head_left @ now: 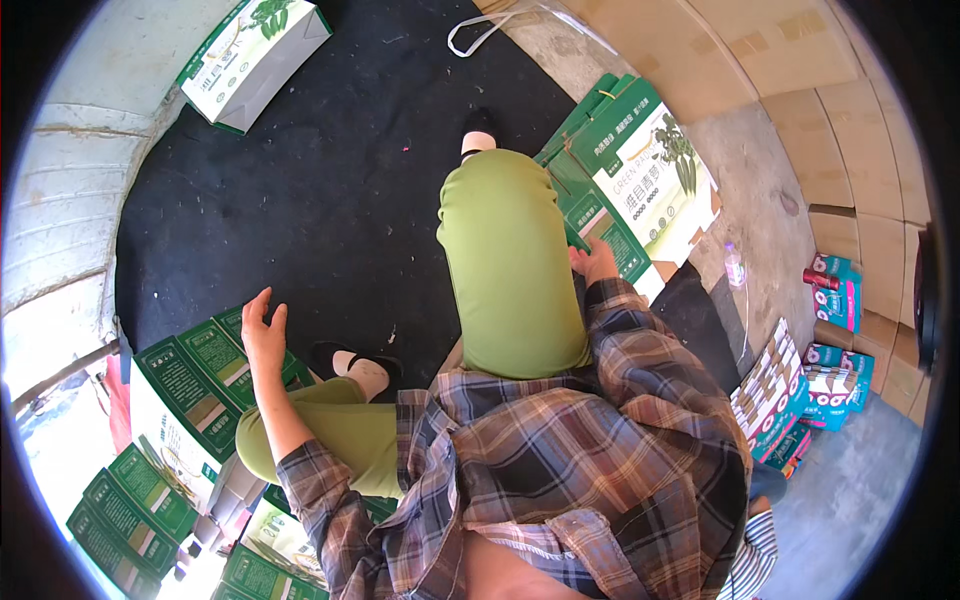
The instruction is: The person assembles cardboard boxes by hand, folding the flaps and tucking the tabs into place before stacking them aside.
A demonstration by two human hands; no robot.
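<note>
My right hand (599, 263) is beside my right knee, its fingers closed around the edge of a green panel of a green-and-white printed carton (615, 236). That carton lies with a pile of similar flat cartons (675, 165) printed with a leafy plant. The fingertips are partly hidden by the panel. On the other side, my left hand (264, 338) hovers in the air with its fingers apart, holding nothing. Below and beside it stands a row of green-and-white cartons (190, 385), which my left forearm partly covers.
An upright green-and-white box (262, 68) stands on the black mat (300, 210) at the far left. Brown cardboard boxes (815, 140) line the right side. A small bottle (735, 266) and teal-and-pink packages (775, 395) are on the right. More green cartons (135, 515) are at lower left.
</note>
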